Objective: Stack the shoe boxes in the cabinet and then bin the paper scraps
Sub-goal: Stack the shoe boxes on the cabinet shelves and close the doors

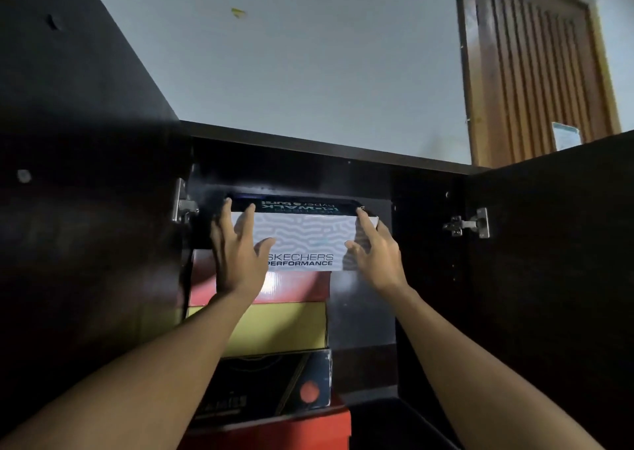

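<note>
Both hands, left hand (236, 257) and right hand (375, 255), flat against Skechers box (302, 240) atop stack.

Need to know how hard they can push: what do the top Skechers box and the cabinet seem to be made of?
Skechers box: looks like printed cardboard, white with a squiggle pattern and a dark lid, fairly matte; both the left hand and right hand press flat on its face. Cabinet: dark wood-look panels, probably laminated board, slightly glossy, with metal hinges.

Head view, angled upward, near cabinet (343, 161)
</note>
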